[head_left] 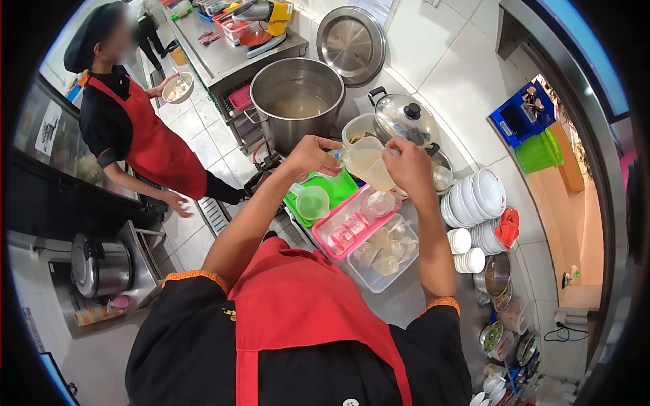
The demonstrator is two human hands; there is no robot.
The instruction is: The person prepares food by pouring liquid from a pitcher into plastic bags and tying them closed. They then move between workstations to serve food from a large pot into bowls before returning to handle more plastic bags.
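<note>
The person stood over the pink tray [325, 238], both hands raised above it. The left hand [308, 157] pinched the mouth of a clear plastic bag [369, 169] of pale liquid, while the right hand [408, 166] wrapped around the bag's side; both grips were closed on it. The step looked like sealing a filled bag, so the next move likely called for a steady twist without spilling. Right of the tray, a clear tub [386, 260] held more filled bags. Left of it, a green jug [313, 201] stood on a green tray [342, 186]. Beyond it, the big stockpot [298, 101] held broth.
</note>
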